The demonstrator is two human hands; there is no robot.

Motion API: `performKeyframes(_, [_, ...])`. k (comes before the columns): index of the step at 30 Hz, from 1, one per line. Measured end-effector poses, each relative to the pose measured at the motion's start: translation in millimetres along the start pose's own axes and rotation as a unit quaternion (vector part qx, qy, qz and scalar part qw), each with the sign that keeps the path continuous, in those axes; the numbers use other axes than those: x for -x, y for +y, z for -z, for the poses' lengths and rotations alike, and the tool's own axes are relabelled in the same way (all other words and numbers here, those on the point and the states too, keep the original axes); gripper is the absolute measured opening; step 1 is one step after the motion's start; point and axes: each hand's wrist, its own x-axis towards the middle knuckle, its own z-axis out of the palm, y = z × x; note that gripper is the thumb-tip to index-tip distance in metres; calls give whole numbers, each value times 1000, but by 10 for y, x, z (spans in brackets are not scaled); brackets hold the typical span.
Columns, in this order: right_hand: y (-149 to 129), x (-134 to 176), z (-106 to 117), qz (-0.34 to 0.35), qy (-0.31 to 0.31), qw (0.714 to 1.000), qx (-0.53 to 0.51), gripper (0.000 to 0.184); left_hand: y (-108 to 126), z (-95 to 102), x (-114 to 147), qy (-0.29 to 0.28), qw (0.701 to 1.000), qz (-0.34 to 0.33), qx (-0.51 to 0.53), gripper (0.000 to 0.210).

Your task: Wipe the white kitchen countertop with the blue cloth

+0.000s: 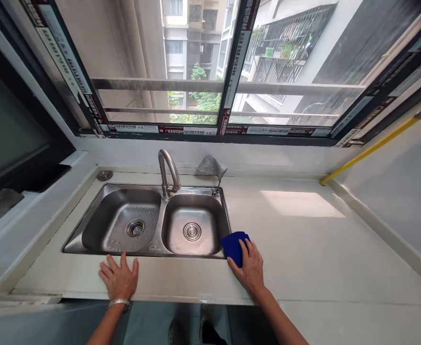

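Right forearm lies nearest the camera, leading to the right hand, its fingers parted and curved over a blue cloth; whether it pinches fabric or merely presses cannot be told. Cloth sits on the counter at the front right corner of the double-bowl steel sink. Left hand rests spread on the front strip, fingertips near the sink rim. Risks, as judged: cloth could snag on the sink edge and bunch; a loose hold could drop it into the right bowl; a leftward sweep could strike the left hand; a far reach could knock the silver-wrapped fitting.
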Motion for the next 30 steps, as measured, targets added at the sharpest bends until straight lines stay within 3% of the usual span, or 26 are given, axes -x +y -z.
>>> performKeyframes(2, [-24,-5,76,-70,-8,997,3,88,-7,-6,10,5,1000,-2,7,55])
performKeyframes(5, [-114,-65,235,-112,-95,989,6,88,-20,-8,22,16,1000,-3,22,56])
performKeyframes(8, [-227,-136,395,-143,-184,968,-94,82,-41,1,28,25,998,4,55,58])
performKeyframes(10, [-274,-181,470,-164,-204,948,-180,80,-37,18,19,12,994,30,106,58])
performKeyframes(12, [-281,-230,517,-179,-203,931,-246,77,29,50,-2,-39,980,49,189,54])
performKeyframes(14, [-264,-279,543,-195,-204,906,-316,69,209,106,-25,-95,962,31,256,46])
performKeyframes(17, [-291,-329,564,-210,-231,839,-446,53,737,251,-19,-172,926,-31,336,43])
performKeyframes(18, [-334,-336,570,-215,-246,805,-496,50,966,311,-3,-242,873,-28,423,50])
performKeyframes(19, [-398,-339,575,-227,-268,748,-563,50,1203,369,20,-322,798,11,509,57])
performKeyframes(20, [-479,-338,580,-245,-294,662,-644,51,1436,418,47,-386,711,58,585,63])
performKeyframes(21, [-573,-336,586,-267,-322,547,-725,52,1651,454,76,-442,618,102,642,67])
performKeyframes(22, [-673,-332,594,-285,-349,413,-792,51,1836,471,104,-488,536,139,675,68])
performKeyframes(23, [-772,-329,603,-295,-370,278,-836,50,1984,471,130,-525,472,177,686,69])
performKeyframes(24, [-865,-327,615,-298,-381,166,-859,49,2091,457,149,-553,423,206,688,72])
performKeyframes(25, [-946,-326,630,-293,-387,90,-870,48,2160,437,160,-575,385,226,686,76])
performKeyframes(27, [-1067,-333,665,-281,-386,-16,-879,46,2217,411,152,-606,330,235,684,84])
performKeyframes(30, [-1168,-365,716,-259,-391,-124,-875,56,2275,473,87,-615,281,182,714,93])
